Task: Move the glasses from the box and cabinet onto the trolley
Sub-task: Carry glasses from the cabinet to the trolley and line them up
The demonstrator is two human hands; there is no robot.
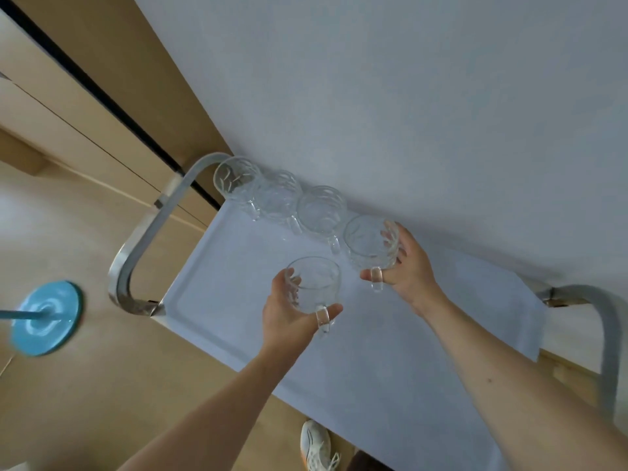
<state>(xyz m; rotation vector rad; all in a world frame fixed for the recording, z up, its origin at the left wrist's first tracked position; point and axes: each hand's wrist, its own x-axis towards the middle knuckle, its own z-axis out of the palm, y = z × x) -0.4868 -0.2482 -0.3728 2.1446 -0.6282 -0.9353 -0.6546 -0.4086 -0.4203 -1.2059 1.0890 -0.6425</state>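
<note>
Nearest, a clear cut-glass cup with a small handle (314, 283) is gripped upright by the left hand (289, 311), fingers curled round its wall, over the white tray top of the metal-framed trolley (221, 283). Just beyond, a 2nd like cup (368, 243) is clasped by the right hand (407, 266), fingers wrapped round it. Farther left, 3 matching glasses (278, 195) are lined along the wall edge, so the right-hand cup lies nearer the row's open end.

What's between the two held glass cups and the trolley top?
Nothing visible. The left hand and right hand each hold a glass cup over bare trolley top, beside three cups along the wall.
</note>
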